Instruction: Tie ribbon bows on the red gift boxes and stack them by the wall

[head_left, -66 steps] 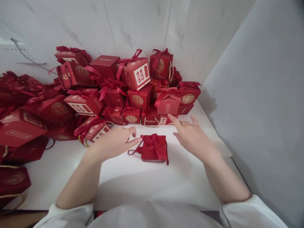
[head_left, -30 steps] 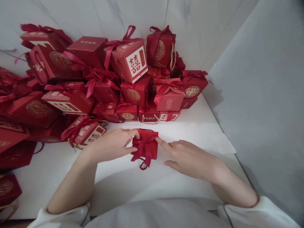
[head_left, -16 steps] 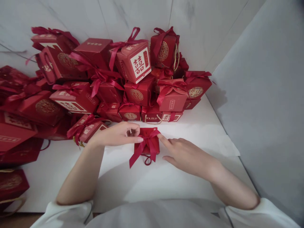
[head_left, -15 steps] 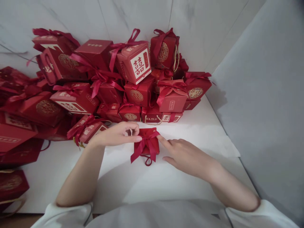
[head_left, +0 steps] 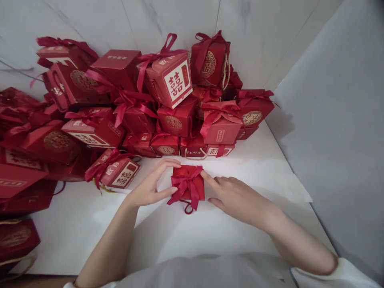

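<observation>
A small red gift box (head_left: 200, 193) stands on the white table in front of me, with a crimson ribbon bow (head_left: 188, 183) tied across its top. A dark red cord loop sticks out at its near side. My left hand (head_left: 152, 185) is open at the box's left side, its fingertips at the far left corner and its thumb by the left end of the bow. At the far right corner, my right hand (head_left: 235, 198) touches the ribbon's end with an outstretched index finger. Its thumb is apart, and the other fingers are partly curled.
Many ribboned red gift boxes (head_left: 177, 120) are stacked against the marbled wall (head_left: 180, 20) and along the left. One box with a white label (head_left: 115, 170) lies left of my left hand. A grey panel (head_left: 339, 140) borders the white table (head_left: 216, 236) on the right.
My left hand has opened out from a curled, pinching shape at the bow to spread fingers beside the box. The right index finger stays at the ribbon's right end. The view has shifted slightly.
</observation>
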Tool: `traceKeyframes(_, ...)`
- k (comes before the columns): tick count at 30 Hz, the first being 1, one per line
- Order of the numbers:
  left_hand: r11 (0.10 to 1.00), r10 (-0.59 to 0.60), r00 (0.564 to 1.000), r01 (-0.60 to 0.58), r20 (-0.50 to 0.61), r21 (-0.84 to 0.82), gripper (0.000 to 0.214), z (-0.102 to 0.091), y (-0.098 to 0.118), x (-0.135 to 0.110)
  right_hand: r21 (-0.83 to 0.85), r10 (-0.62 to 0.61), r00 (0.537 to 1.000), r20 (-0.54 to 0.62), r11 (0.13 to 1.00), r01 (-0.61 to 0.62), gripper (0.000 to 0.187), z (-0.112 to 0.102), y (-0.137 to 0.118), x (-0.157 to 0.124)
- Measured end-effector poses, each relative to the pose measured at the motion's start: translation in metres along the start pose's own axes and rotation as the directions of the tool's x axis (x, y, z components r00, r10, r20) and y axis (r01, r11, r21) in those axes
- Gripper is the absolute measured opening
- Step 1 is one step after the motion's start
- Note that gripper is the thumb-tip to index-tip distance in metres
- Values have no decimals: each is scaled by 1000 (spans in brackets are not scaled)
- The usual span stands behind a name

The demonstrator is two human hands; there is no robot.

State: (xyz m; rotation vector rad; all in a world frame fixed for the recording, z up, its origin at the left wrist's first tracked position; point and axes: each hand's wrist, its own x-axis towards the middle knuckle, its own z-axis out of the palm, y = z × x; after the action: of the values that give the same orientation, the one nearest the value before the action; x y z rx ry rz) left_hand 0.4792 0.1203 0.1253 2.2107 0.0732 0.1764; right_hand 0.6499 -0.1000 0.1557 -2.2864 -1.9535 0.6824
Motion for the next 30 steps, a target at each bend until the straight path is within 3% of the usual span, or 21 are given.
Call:
traceKeyframes(2, 999, -30, 995, 32, -93, 17, 44, 8, -2, -2, 0, -1, 1000, 4, 1000, 1, 70, 0, -1, 0)
traceKeyframes(4, 997, -41, 958, 56, -285, 45, 37, 19, -5, -4, -8, 1, 1000, 16, 1000, -1, 71, 1, -2, 0)
traceKeyframes(6, 992, 19, 869, 46, -494, 119, 28, 29, -6, -8, -17, 6, 999, 35, 1000, -6, 72, 1, -3, 1)
traceKeyframes(8, 961, 191, 776, -22, -601, 277, 17, 35, -7, -13, -23, 12, 999, 52, 1000, -11, 72, 0, -4, 1)
traceKeyframes(10, 873, 403, 720, -119, -565, 472, 11, 37, -8, -20, -26, 16, 998, 59, 1000, -14, 72, 0, -5, 2)
traceKeyframes(13, 726, 582, 693, -208, -424, 655, 17, 38, -13, -27, -29, 22, 998, 54, 999, -20, 71, 1, -5, 3)
traceKeyframes(15, 679, 608, 708, -229, -360, 698, 25, 38, -17, -28, -33, 25, 999, 47, 999, -24, 71, 1, -6, 4)
traceKeyframes(18, 670, 573, 766, -235, -290, 704, 30, 41, -21, -28, -37, 24, 999, 42, 999, -22, 70, 1, -6, 4)
traceKeyframes(20, 684, 537, 796, -218, -278, 696, 32, 43, -23, -28, -39, 24, 999, 44, 999, -22, 69, 1, -6, 3)
traceKeyframes(24, 681, 510, 814, -184, -279, 709, 36, 46, -20, -28, -42, 25, 999, 42, 999, -23, 68, 2, -6, 4)
traceKeyframes(30, 729, 259, 939, -38, -225, 683, 58, 49, -16, -25, -67, 14, 1000, 18, 998, -13, 69, 6, -6, 5)
